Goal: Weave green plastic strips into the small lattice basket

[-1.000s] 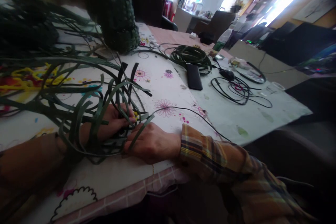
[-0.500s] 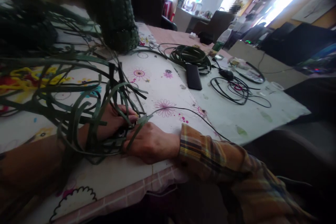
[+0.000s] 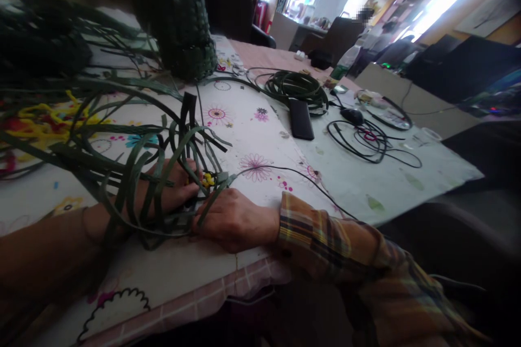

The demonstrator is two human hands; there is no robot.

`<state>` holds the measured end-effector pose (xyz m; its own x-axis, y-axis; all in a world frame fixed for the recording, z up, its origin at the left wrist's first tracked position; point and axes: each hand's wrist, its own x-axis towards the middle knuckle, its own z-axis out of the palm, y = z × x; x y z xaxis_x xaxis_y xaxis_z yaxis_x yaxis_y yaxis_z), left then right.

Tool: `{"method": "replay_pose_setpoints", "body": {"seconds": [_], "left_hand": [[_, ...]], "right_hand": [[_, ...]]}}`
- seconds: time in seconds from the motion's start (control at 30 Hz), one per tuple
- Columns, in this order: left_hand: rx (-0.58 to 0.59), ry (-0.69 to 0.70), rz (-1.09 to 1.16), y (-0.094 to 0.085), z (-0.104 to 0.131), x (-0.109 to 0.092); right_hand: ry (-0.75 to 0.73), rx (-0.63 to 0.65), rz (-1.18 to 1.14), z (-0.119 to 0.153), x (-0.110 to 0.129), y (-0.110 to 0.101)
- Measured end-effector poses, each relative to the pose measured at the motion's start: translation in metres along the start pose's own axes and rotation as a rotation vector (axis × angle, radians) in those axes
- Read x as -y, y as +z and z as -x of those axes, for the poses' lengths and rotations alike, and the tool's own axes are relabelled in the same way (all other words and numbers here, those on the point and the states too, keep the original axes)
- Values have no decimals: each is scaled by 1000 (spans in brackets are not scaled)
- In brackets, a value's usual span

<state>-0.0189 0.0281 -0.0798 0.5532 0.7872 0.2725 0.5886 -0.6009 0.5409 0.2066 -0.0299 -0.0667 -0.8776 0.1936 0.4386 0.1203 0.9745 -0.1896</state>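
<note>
A loose weave of flat dark-green strips (image 3: 132, 190) lies at the table's near edge, its long ends looping up and over my left forearm. My right hand (image 3: 236, 220), fingers curled under, grips the near right edge of this weave. Among the strips is my left hand (image 3: 179, 183), its thumb and fingers bent close together at the weave; strips partly cover it, and I cannot see what is between the fingertips. A small knotted yellow piece (image 3: 208, 179) shows between the two hands, at the strip crossings.
Behind stands a tall green woven basket (image 3: 179, 27). Yellow and red cords (image 3: 49, 122) lie at left. On the right are a coil of green strip (image 3: 295, 87), a black phone (image 3: 302, 119), a looped black cable (image 3: 356, 143) and a plastic bottle (image 3: 345, 62). People sit far back.
My left hand has drawn back slightly to the left, and the yellow piece now shows more fully. The looped strips have shifted a little. My right hand has stayed in place.
</note>
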Motion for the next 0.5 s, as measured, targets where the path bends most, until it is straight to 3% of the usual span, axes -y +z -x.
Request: {"method": "replay_pose_setpoints", "body": {"seconds": [0.1, 0.33, 0.5], "left_hand": [[146, 45, -45, 0, -4, -4], [128, 90, -164, -9, -7, -27], [123, 81, -61, -6, -14, -19]], "right_hand": [[2, -8, 22, 1, -1, 0], [14, 50, 12, -3, 0, -3], [15, 32, -1, -5, 0, -4]]}}
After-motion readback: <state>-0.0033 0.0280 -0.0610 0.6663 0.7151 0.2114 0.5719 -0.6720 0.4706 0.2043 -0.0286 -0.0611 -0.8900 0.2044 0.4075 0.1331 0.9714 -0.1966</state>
